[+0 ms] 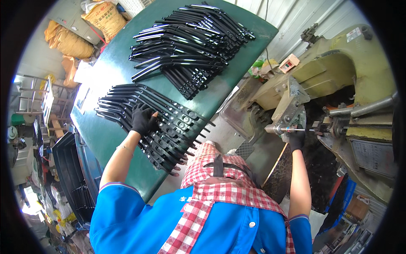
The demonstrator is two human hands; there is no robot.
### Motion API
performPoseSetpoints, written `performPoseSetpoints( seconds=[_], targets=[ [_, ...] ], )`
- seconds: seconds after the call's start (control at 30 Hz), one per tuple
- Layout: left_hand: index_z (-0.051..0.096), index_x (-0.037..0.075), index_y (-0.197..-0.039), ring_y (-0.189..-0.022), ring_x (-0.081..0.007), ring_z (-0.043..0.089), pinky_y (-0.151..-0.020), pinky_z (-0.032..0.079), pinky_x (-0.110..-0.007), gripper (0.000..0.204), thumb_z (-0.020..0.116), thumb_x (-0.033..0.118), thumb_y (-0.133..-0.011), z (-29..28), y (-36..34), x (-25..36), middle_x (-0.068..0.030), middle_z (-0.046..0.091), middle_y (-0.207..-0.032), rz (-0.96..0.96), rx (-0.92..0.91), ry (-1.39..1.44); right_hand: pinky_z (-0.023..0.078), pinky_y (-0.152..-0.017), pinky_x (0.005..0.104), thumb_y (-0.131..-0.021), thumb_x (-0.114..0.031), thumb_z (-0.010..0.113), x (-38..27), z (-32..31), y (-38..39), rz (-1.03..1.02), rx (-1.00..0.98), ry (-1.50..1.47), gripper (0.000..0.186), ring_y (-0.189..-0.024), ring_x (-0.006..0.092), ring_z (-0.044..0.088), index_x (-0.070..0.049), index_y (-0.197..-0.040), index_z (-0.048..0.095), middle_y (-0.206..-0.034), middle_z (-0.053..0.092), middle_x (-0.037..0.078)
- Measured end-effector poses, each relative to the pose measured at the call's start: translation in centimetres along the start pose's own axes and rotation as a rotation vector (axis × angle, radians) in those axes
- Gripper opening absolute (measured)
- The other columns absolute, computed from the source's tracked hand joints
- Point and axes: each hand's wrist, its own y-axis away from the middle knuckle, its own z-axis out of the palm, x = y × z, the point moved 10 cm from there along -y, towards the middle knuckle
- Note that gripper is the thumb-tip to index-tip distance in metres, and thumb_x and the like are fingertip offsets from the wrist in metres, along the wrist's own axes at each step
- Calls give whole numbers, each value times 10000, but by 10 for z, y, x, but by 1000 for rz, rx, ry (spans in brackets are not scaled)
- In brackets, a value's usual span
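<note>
My left hand [143, 120], in a black glove with a bare fingertip showing, has its fingers curled on a black bent tube part in a row of such parts [177, 127] with flattened, holed ends, lying on the green table [97, 139]. My right hand [297, 135], also gloved, is closed at the metal clamp fixture [279, 129] of an olive-green machine [355, 59]. A thin rod runs rightward beside it. What its fingers hold is mostly hidden.
A larger pile of black bent tubes [186, 46] covers the table's far part. Stuffed sacks [103, 19] sit beyond its left edge. A small control box [289, 62] is by the machine. A dark tray [69, 178] stands at the left, a foot plate [243, 150] below the machine.
</note>
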Motion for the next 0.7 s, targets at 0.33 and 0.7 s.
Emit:
performPoseSetpoints(
  seconds=[0.33, 0.7],
  targets=[
    [686, 85, -805, -975, -348, 547, -891, 394, -459, 232, 608, 303, -827, 5, -5, -20, -117, 604, -927, -140, -99, 87, 486, -694, 328, -949, -141, 601, -107, -80, 35, 176, -173, -1483, 118, -788, 122, 516, -76, -1033, 550, -876, 531, 6],
    [608, 71, -833, -1005, -343, 510, -940, 372, -461, 149, 594, 219, -823, -3, 12, -16, -119, 569, -936, -96, 8, -32, 553, -691, 351, -931, -50, 594, -165, -113, 36, 26, -81, -1017, 189, -755, 122, 517, -12, -1105, 529, -891, 510, 33]
  ],
)
